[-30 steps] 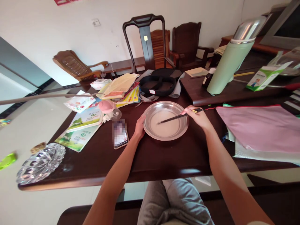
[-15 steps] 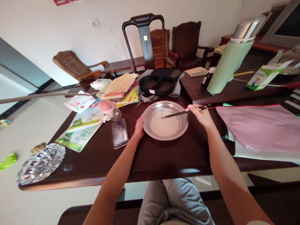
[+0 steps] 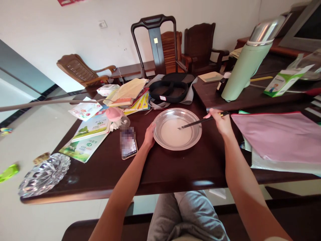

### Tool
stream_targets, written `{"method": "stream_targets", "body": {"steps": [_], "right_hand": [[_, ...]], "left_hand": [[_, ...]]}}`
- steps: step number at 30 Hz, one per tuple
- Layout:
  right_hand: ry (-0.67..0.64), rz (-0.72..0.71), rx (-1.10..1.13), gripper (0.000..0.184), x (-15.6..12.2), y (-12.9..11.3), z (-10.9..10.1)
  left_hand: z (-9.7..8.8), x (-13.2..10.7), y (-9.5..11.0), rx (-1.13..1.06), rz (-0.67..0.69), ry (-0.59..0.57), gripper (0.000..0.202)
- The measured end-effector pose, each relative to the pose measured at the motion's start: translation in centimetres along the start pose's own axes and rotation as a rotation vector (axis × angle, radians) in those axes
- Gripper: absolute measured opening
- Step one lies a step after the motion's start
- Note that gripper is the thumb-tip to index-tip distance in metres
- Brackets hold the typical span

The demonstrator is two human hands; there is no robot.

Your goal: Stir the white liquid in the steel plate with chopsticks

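A shallow metal bowl stands on the dark table, with a pale, milky liquid in it. My left hand is closed on the bowl's left rim, thumb on the edge and the other fingers mostly out of sight. My right hand, right of the bowl, grips dark chopsticks held close together. Their tips reach over the rim to the surface of the liquid near the middle. A phone lies left of my left hand.
Beyond the bowl sits a black case beside stacked books and papers. A tall green thermos rises at back right. A pink zip pouch lies right of my right arm. A glass dish rests at the table's left corner.
My right hand has shifted to the right, drawing the chopsticks' tips rightward and slightly nearer to me through the bowl. My left hand and the bowl have stayed in place.
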State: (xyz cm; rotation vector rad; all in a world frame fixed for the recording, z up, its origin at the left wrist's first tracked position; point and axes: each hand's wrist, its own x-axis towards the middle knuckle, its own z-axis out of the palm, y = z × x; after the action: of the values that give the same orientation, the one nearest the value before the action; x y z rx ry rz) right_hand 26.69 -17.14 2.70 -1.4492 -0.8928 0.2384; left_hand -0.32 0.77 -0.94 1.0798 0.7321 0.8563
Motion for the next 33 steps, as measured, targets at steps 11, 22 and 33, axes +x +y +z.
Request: {"method": "stream_targets", "body": {"steps": [11, 22, 33], "right_hand": [[-0.062, 0.012, -0.021, 0.055, -0.1, -0.5, 0.3], [-0.128, 0.005, -0.042, 0.055, -0.3, -0.7, 0.4], [-0.230, 0.008, -0.032, 0.057, -0.4, -0.7, 0.8]], "left_hand": [[-0.1, 0.0, -0.1, 0.017, -0.001, -0.007, 0.052], [-0.1, 0.0, 0.0, 0.008, -0.015, 0.006, 0.050], [-0.1, 0.0, 0.0, 0.005, -0.009, 0.007, 0.050]]}}
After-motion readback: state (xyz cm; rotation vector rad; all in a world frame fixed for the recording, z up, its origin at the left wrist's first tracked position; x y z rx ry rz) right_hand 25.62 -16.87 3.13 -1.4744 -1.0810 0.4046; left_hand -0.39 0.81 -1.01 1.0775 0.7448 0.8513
